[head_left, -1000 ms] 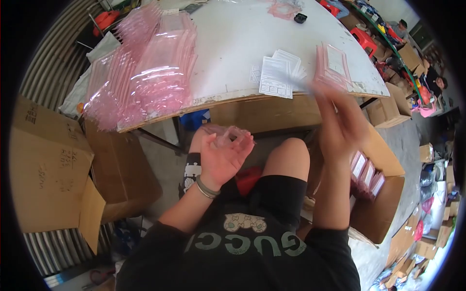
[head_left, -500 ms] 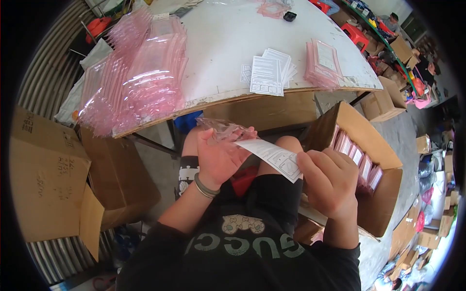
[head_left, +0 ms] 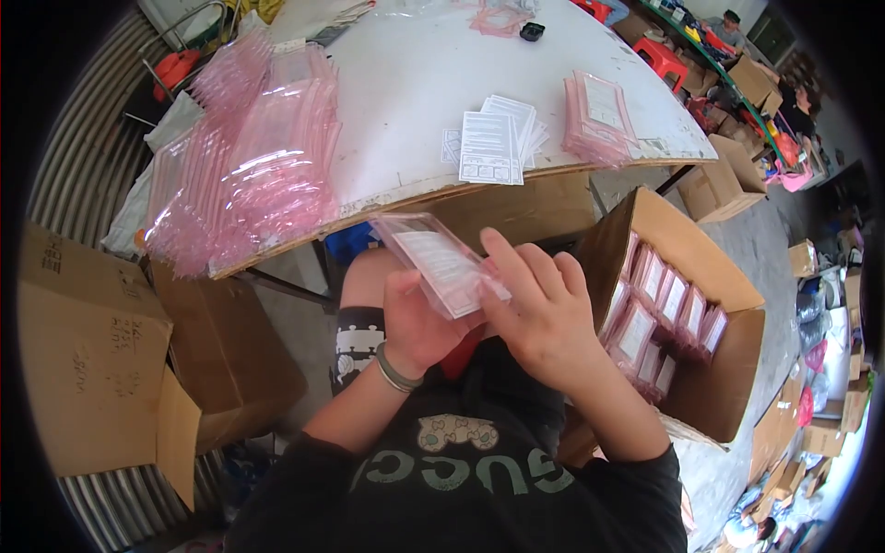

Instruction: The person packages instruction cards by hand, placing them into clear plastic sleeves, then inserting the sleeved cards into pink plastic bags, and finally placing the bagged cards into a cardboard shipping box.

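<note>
A clear plastic pouch with pink edges (head_left: 410, 232) is held above my lap, tilted, with a printed white card (head_left: 441, 267) inside it. My left hand (head_left: 419, 323) supports the pouch from below, its thumb along the near side. My right hand (head_left: 546, 318) is at the pouch's right end, thumb and fingers closed on the edge there, with the index finger raised. On the table above lie several loose printed cards (head_left: 490, 147). To their right rests a small stack of pink pouches (head_left: 599, 115), the top one showing a card through it.
A large pile of pink pouches (head_left: 277, 157) covers the left of the white table (head_left: 396, 111). An open carton (head_left: 728, 369) at right holds several filled pouches. Other cartons (head_left: 92, 359) stand at left. A person (head_left: 726, 35) is far back at right.
The card has gone from sticking out in my right hand to lying inside the pouch. My right hand has moved left to the pouch's end, and the pouch now lies flatter.
</note>
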`<state>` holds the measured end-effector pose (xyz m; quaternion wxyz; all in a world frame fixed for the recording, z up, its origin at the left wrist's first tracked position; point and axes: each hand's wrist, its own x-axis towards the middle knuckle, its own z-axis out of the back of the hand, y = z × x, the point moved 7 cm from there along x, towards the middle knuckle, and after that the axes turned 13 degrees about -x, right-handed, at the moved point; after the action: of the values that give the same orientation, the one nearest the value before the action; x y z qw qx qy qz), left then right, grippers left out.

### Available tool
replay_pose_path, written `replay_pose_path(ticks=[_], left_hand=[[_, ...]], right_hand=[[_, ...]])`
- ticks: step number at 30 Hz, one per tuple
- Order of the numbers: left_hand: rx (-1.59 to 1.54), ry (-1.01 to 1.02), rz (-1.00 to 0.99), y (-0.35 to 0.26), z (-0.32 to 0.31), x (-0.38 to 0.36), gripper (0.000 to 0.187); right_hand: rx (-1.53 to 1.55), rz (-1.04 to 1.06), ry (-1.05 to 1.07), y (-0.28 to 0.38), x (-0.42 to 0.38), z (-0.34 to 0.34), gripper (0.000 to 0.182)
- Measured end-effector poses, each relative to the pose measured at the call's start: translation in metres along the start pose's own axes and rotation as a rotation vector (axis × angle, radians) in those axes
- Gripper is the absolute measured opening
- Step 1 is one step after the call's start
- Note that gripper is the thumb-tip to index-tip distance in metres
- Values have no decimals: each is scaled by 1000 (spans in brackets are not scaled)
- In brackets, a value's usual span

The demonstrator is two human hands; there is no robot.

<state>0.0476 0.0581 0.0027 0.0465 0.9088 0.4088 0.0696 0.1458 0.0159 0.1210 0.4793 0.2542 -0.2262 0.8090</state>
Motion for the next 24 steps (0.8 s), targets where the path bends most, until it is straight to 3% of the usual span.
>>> replay_pose_path(ticks=[2,5,10,13,16,19,24], left_hand=[[203,-73,-45,0,-3,-5,69],[293,-69,-51,12,10,-8,85],[308,-80,-36,4,18,-6,92],[230,-80,-45,17,4,-3,89],[216,-40,0,27,-1,4,91],[108,109,140,30,5,5,98],[183,-44,38,34,13,6,98]], right_hand=[[-56,54,10,3,3,7,26],[-127,151,67,15,-2,-5,23],[-35,209,130,12,-6,-11,24],[-49,184,-9,12,-13,-6,16],[-30,228,-13,12,-27,-11,15],[13,247,-72,12,-38,-4,15],[-61,232,-94,4,-49,5,30]])
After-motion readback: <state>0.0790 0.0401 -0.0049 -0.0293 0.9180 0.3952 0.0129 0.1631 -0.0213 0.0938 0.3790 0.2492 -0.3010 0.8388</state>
